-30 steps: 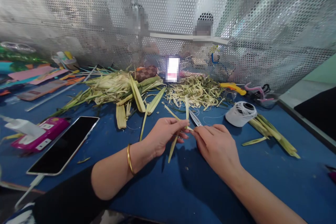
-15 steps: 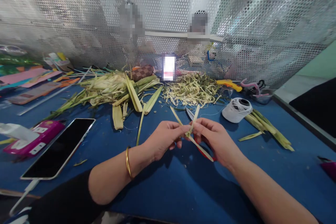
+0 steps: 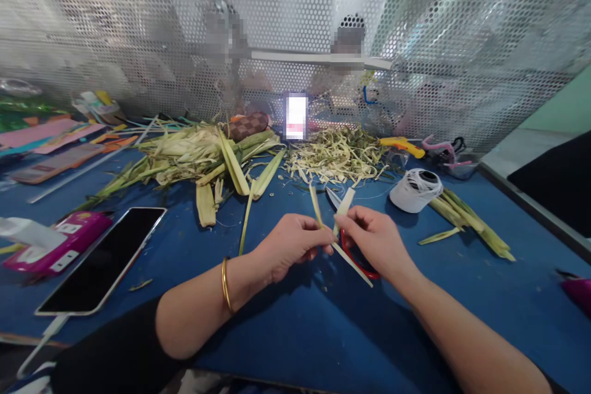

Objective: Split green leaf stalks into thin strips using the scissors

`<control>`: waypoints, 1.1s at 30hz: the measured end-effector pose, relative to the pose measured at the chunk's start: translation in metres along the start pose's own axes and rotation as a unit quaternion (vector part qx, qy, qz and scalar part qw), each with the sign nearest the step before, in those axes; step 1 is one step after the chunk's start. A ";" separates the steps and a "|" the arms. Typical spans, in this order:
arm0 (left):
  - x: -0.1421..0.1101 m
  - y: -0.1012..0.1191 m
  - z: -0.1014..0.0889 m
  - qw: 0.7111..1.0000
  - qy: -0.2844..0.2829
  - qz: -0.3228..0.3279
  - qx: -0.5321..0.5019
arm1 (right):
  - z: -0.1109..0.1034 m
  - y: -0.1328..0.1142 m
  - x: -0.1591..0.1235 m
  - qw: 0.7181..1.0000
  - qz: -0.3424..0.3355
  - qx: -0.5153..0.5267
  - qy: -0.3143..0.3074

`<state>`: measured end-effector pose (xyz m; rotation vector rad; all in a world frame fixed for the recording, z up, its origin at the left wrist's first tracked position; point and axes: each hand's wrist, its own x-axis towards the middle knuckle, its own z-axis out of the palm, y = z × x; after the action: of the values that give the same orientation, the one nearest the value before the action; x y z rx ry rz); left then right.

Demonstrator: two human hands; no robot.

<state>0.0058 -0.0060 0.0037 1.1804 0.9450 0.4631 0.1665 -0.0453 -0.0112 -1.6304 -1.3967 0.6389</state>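
Observation:
My left hand (image 3: 298, 246) pinches pale green leaf strips (image 3: 353, 265) where they cross; one end points up and away, another slants down to the right. Between its thumb and fingers, my right hand (image 3: 372, 237) grips an upright strip end (image 3: 344, 202) of the same bundle. The fingertips of both hands are close together, and the crossing itself is partly covered by them. Under my right hand lies a pair of scissors (image 3: 345, 245) with red handles on the blue table, its blades pointing away.
Behind my hands are a heap of leaves (image 3: 184, 154) and a pile of shredded strips (image 3: 337, 157). A spool of white thread (image 3: 413, 192) and a leaf bundle (image 3: 475, 228) lie right. Left are a phone (image 3: 104, 261) and a magenta power strip (image 3: 58, 243). A perforated metal screen (image 3: 295, 6) stands behind.
My right hand has shifted from a low strip end to the upright one. The strip that hung down to the left now slants down to the right, and the scissors' red handles show.

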 end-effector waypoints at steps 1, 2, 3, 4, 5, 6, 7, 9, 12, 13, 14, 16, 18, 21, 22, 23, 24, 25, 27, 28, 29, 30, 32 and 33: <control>0.000 0.000 -0.001 1.000 -0.008 0.000 0.004 | -0.005 -0.001 0.000 0.997 -0.030 -0.052 0.045; -0.001 0.001 -0.001 1.000 -0.016 0.002 0.009 | -0.010 -0.003 0.000 0.988 -0.068 -0.095 0.101; -0.001 0.001 -0.001 1.000 -0.024 0.004 0.014 | -0.014 -0.004 0.000 0.973 -0.112 -0.131 0.152; -0.001 0.001 -0.001 0.999 -0.033 0.005 0.018 | -0.017 -0.006 -0.001 0.957 -0.158 -0.159 0.185; -0.002 0.002 -0.001 0.999 -0.043 0.006 0.022 | -0.019 -0.007 -0.001 0.944 -0.201 -0.179 0.192; -0.002 0.002 -0.001 0.998 -0.054 0.005 0.026 | -0.019 -0.009 -0.001 0.936 -0.238 -0.192 0.175; -0.003 0.002 0.000 0.997 -0.064 0.004 0.030 | -0.017 -0.009 -0.002 0.933 -0.264 -0.200 0.145; -0.004 0.002 0.002 0.996 -0.083 0.004 0.042 | -0.013 -0.009 -0.002 0.937 -0.277 -0.199 0.070; -0.004 0.001 0.004 0.992 -0.101 0.010 0.071 | -0.006 -0.008 -0.002 0.967 -0.209 -0.138 -0.037; -0.004 0.000 0.004 0.991 -0.108 0.011 0.080 | -0.005 -0.008 -0.002 0.977 -0.172 -0.104 -0.070; -0.004 0.000 0.004 0.989 -0.115 0.012 0.089 | -0.005 -0.008 -0.002 0.984 -0.137 -0.067 -0.095; -0.004 -0.002 0.004 0.987 -0.125 0.013 0.098 | -0.004 -0.008 -0.002 0.989 -0.091 0.001 -0.118; -0.003 -0.003 0.004 0.987 -0.128 0.017 0.097 | -0.004 -0.007 -0.002 0.992 -0.085 0.041 -0.089; -0.004 -0.003 0.005 0.986 -0.138 0.025 0.088 | -0.002 -0.003 -0.001 0.991 -0.124 0.039 0.002; -0.004 -0.003 0.005 0.985 -0.145 0.028 0.086 | -0.001 -0.002 -0.001 0.989 -0.140 0.030 0.033; -0.004 -0.004 0.005 0.984 -0.152 0.031 0.084 | 0.000 -0.001 -0.001 0.986 -0.155 0.022 0.060; -0.004 -0.004 0.005 0.983 -0.159 0.034 0.081 | 0.002 -0.001 -0.001 0.982 -0.168 0.015 0.083; -0.004 -0.005 0.006 0.983 -0.164 0.035 0.077 | 0.003 0.000 -0.002 0.979 -0.178 0.008 0.100; -0.004 -0.006 0.006 0.983 -0.168 0.030 0.062 | 0.006 0.000 -0.003 0.975 -0.190 -0.004 0.115; -0.004 -0.006 0.007 0.985 -0.165 0.024 0.050 | 0.007 0.000 -0.003 0.975 -0.192 -0.009 0.116; -0.004 -0.006 0.007 0.986 -0.159 0.018 0.039 | 0.008 0.000 -0.003 0.975 -0.191 -0.013 0.115; -0.005 -0.007 0.007 0.987 -0.154 0.013 0.032 | 0.009 0.000 -0.004 0.975 -0.189 -0.016 0.112; -0.005 -0.006 0.008 0.988 -0.148 0.014 0.031 | 0.008 0.000 -0.003 0.978 -0.180 -0.014 0.105; -0.005 -0.006 0.007 0.989 -0.145 0.019 0.036 | 0.006 0.000 -0.002 0.980 -0.169 -0.013 0.099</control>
<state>0.0082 -0.0158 0.0008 1.2931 0.6926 0.2790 0.1612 -0.0457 -0.0147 -1.3880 -1.4907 0.2538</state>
